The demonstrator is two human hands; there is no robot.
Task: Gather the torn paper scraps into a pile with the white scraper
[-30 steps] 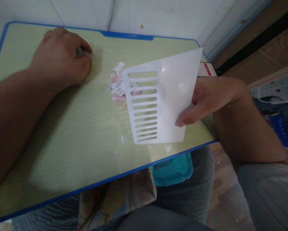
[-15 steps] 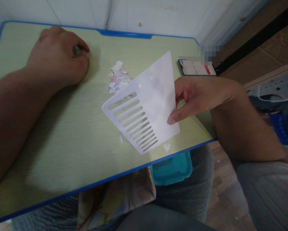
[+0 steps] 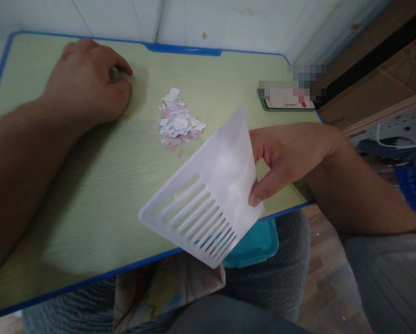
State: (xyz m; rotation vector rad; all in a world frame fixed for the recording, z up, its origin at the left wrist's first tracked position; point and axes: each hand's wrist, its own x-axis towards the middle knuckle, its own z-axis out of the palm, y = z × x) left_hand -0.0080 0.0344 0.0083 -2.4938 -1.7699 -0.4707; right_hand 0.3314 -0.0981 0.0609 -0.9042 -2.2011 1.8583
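Observation:
My right hand (image 3: 287,150) grips a white slotted plastic sheet (image 3: 225,162) by its right edge, thumb on top and the other fingers mostly hidden behind it. A row of slots, wide to narrow, runs along the sheet's lower left side, which hangs tilted over the table's front edge. Beyond it lies a heap of small white and pink paper scraps (image 3: 180,121). Left of the heap, my left hand (image 3: 87,83) rests on the table with its fingers curled in. Something greyish shows between thumb and forefinger, too dim to identify.
The pale green table (image 3: 117,199) has a blue rim and stands against a white wall. A phone (image 3: 287,104) lies at its back right. Below the front edge are a turquoise container (image 3: 254,246) and a patterned cloth (image 3: 173,292) near my legs.
My right hand has drawn the slotted sheet down toward the front edge, and the paper heap behind it is now fully uncovered. My left hand keeps its place.

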